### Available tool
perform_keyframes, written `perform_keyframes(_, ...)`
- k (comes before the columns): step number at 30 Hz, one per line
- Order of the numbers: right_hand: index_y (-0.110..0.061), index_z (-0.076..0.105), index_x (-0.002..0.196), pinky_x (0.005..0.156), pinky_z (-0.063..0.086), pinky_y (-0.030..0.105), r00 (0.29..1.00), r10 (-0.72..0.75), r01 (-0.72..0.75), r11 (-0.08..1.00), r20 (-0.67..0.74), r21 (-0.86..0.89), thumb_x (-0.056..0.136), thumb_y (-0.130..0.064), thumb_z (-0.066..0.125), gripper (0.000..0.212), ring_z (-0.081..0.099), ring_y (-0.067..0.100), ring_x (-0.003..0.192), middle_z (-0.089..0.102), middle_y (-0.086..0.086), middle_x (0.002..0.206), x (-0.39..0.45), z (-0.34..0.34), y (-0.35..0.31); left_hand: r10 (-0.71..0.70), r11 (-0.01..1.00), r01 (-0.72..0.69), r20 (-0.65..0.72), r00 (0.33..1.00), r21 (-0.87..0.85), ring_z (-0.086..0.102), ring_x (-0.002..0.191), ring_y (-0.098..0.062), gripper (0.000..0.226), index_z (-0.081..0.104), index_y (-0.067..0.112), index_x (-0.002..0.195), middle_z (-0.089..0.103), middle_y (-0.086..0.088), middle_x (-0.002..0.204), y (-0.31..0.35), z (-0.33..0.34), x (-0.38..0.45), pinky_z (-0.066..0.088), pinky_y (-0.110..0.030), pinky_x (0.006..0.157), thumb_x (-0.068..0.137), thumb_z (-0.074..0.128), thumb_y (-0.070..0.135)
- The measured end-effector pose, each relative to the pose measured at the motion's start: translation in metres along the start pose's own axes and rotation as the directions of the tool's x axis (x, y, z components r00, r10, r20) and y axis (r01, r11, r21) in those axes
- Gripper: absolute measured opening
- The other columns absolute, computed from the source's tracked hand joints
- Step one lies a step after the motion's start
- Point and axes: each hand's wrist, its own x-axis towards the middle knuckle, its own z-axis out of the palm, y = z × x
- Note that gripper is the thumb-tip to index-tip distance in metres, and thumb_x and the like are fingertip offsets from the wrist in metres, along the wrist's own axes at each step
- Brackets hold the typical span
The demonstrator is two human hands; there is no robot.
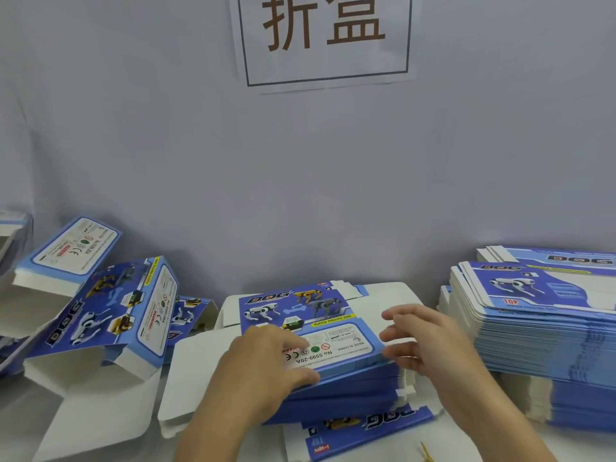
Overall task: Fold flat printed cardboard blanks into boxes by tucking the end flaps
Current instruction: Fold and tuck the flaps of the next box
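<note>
Head view looks down on a centre stack (346,385) of flat blue cardboard blanks on the table, its top blank (310,325) face up; to the right a taller, fanned pile of blanks (540,331) stands near it, and to the left folded boxes (110,315) lie tumbled with their end flaps open. The left hand (266,368) rests on the top blank's near left part, fingers relaxed and spread, covering part of the label. The right hand (430,345) is at the stack's right edge, fingers loosely fanned; whether they touch it is unclear. Its wrist hides the stack's near right corner. Readable print: "DOG", "FUNNY MOVING DOG", "No 5599-20A", "MADE IN CHINA". A wall sign (326,38), cut off at the top, reads "折盒"
</note>
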Motion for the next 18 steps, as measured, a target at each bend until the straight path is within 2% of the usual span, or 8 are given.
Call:
perform_keyframes(3, -0.022, 0.073, 0.086, 0.063, 0.055, 0.032, 1.0, -0.004, 0.004, 1.0, -0.01, 0.002, 0.099, -0.019, 0.054, 0.024, 0.07, 0.016, 0.06, 0.073, 0.001, 0.07, 0.001, 0.001, 0.001, 0.016, 0.999, -0.016, 0.002, 1.0, -0.047, 0.045, 0.107, -0.005, 0.039, 0.067, 0.042, 0.121, 0.056, 0.013, 0.135, 0.001, 0.0, 0.0, 0.046, -0.021, 0.081, 0.083, 0.071, 0.053)
perform_keyframes(7, -0.018, 0.073, 0.087, 0.06, 0.054, 0.029, 0.999, -0.031, 0.032, 0.998, -0.012, 0.048, 0.099, -0.014, 0.054, 0.023, 0.068, 0.016, 0.058, 0.073, 0.004, 0.069, 0.001, 0.002, 0.0, 0.05, 0.998, -0.05, -0.016, 0.999, -0.035, 0.047, 0.111, -0.008, 0.03, 0.065, 0.041, 0.121, 0.056, 0.01, 0.134, 0.003, 0.0, -0.003, 0.045, -0.023, 0.084, 0.094, 0.059, 0.051)
perform_keyframes(10, -0.015, 0.073, 0.089, 0.06, 0.055, 0.029, 0.997, -0.069, 0.071, 0.992, -0.021, 0.106, 0.098, -0.011, 0.054, 0.021, 0.068, 0.018, 0.058, 0.073, 0.006, 0.068, -0.001, 0.005, -0.001, 0.113, 0.993, -0.111, -0.099, 0.989, 0.025, 0.054, 0.107, -0.011, 0.026, 0.063, 0.039, 0.119, 0.061, 0.009, 0.122, 0.008, 0.0, -0.003, 0.049, -0.028, 0.087, 0.102, 0.045, 0.046)
perform_keyframes(12, -0.014, 0.073, 0.089, 0.06, 0.056, 0.031, 0.994, -0.101, 0.104, 0.986, -0.029, 0.133, 0.098, -0.01, 0.053, 0.022, 0.068, 0.02, 0.059, 0.072, 0.006, 0.068, -0.003, 0.006, -0.002, 0.181, 0.983, -0.169, -0.227, 0.957, 0.07, 0.058, 0.092, -0.014, 0.026, 0.064, 0.035, 0.114, 0.066, 0.008, 0.105, 0.01, 0.001, -0.001, 0.053, -0.033, 0.078, 0.105, 0.04, 0.038)
perform_keyframes(13, -0.015, 0.073, 0.09, 0.06, 0.056, 0.031, 0.993, -0.115, 0.119, 0.983, -0.036, 0.138, 0.099, -0.01, 0.053, 0.022, 0.069, 0.021, 0.059, 0.072, 0.006, 0.068, -0.005, 0.007, -0.003, 0.211, 0.977, -0.204, -0.335, 0.918, 0.057, 0.059, 0.08, -0.017, 0.027, 0.066, 0.031, 0.112, 0.067, 0.005, 0.093, 0.011, 0.0, -0.001, 0.052, -0.035, 0.068, 0.106, 0.04, 0.033)
perform_keyframes(15, -0.018, 0.073, 0.092, 0.061, 0.057, 0.029, 0.986, -0.16, 0.164, 0.98, -0.047, 0.11, 0.099, -0.01, 0.053, 0.023, 0.07, 0.02, 0.062, 0.073, 0.006, 0.072, -0.008, 0.009, -0.005, 0.236, 0.956, -0.295, -0.583, 0.778, -0.007, 0.05, 0.058, -0.018, 0.027, 0.07, 0.018, 0.111, 0.057, 0.004, 0.069, 0.012, -0.003, 0.0, 0.039, -0.031, 0.049, 0.104, 0.045, 0.025)
perform_keyframes(17, -0.024, 0.072, 0.1, 0.064, 0.056, 0.027, 0.967, -0.251, 0.252, 0.967, -0.029, 0.025, 0.097, -0.011, 0.055, 0.022, 0.072, 0.014, 0.069, 0.075, 0.0, 0.08, -0.012, 0.014, -0.007, 0.166, 0.931, -0.355, -0.76, 0.629, -0.09, 0.042, 0.045, -0.015, 0.027, 0.071, 0.007, 0.107, 0.048, 0.003, 0.054, 0.016, -0.014, -0.001, 0.029, -0.022, 0.043, 0.102, 0.049, 0.022)
perform_keyframes(18, -0.028, 0.07, 0.105, 0.067, 0.056, 0.025, 0.95, -0.312, 0.312, 0.95, -0.01, -0.009, 0.097, -0.013, 0.057, 0.022, 0.072, 0.01, 0.076, 0.075, -0.004, 0.087, -0.015, 0.018, -0.008, 0.128, 0.912, -0.391, -0.815, 0.565, -0.128, 0.041, 0.043, -0.019, 0.028, 0.072, 0.005, 0.104, 0.047, 0.002, 0.05, 0.019, -0.02, -0.003, 0.028, -0.02, 0.042, 0.102, 0.05, 0.022)
